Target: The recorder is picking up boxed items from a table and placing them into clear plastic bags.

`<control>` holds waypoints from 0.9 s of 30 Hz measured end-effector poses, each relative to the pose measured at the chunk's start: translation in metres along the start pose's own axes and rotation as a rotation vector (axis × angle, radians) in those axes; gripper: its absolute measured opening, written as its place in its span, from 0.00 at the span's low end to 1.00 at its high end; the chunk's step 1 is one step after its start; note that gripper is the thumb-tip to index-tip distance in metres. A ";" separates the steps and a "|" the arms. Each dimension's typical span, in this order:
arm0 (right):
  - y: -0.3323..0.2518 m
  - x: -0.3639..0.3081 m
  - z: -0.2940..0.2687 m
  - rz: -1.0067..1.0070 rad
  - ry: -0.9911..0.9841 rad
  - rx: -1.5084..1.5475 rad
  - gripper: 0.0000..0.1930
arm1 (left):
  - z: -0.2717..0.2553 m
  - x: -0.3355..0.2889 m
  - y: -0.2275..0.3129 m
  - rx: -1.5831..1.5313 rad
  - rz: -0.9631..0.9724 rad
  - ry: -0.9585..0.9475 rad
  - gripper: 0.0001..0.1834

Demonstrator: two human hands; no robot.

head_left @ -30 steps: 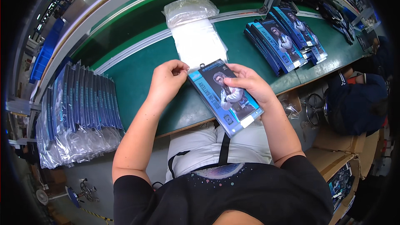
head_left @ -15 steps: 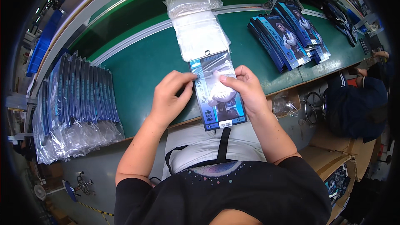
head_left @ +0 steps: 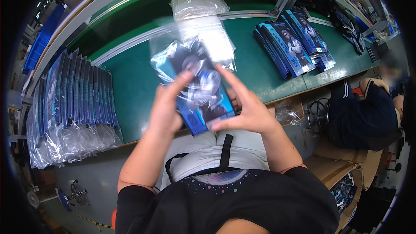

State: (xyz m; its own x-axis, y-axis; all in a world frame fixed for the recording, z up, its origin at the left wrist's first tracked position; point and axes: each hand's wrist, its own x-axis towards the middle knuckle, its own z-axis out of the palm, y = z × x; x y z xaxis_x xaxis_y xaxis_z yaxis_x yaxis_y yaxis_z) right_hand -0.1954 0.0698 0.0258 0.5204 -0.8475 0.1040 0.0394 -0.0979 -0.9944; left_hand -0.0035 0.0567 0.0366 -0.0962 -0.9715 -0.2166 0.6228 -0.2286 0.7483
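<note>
Partly, the blurred left hand (head_left: 167, 104) hides the blue package (head_left: 203, 91).

Tilted blue box (head_left: 203, 89) in clear plastic (head_left: 173, 52)

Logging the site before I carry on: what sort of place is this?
Probably a packing area in a factory or workshop. A long green workbench carries clear plastic bags, a row of blue packages in clear plastic stands at the left, and an open cardboard carton is at the right.
</note>
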 end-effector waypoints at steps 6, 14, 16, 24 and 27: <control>-0.022 -0.006 0.012 -0.195 0.330 -0.228 0.56 | 0.018 -0.027 -0.006 0.013 -0.047 -0.218 0.25; -0.043 0.001 0.009 -0.600 0.407 -0.548 0.41 | 0.019 -0.049 -0.005 -0.025 -0.220 -0.398 0.27; -0.045 -0.011 0.005 -0.587 0.501 -0.552 0.30 | 0.018 -0.056 -0.009 -0.043 -0.266 -0.410 0.30; -0.036 -0.009 0.032 -0.753 0.230 -0.560 0.20 | 0.013 -0.052 -0.012 0.015 -0.277 -0.330 0.30; -0.032 -0.006 0.048 -0.731 -0.022 -0.522 0.18 | -0.004 -0.042 -0.018 -0.519 -0.637 -0.331 0.20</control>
State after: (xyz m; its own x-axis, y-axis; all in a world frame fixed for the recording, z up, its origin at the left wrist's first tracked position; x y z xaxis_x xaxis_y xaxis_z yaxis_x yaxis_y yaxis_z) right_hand -0.1589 0.1033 0.0560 0.5343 -0.4708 0.7020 -0.0227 -0.8382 -0.5449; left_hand -0.0074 0.1018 0.0291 -0.7149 -0.6558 -0.2426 0.6399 -0.7535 0.1510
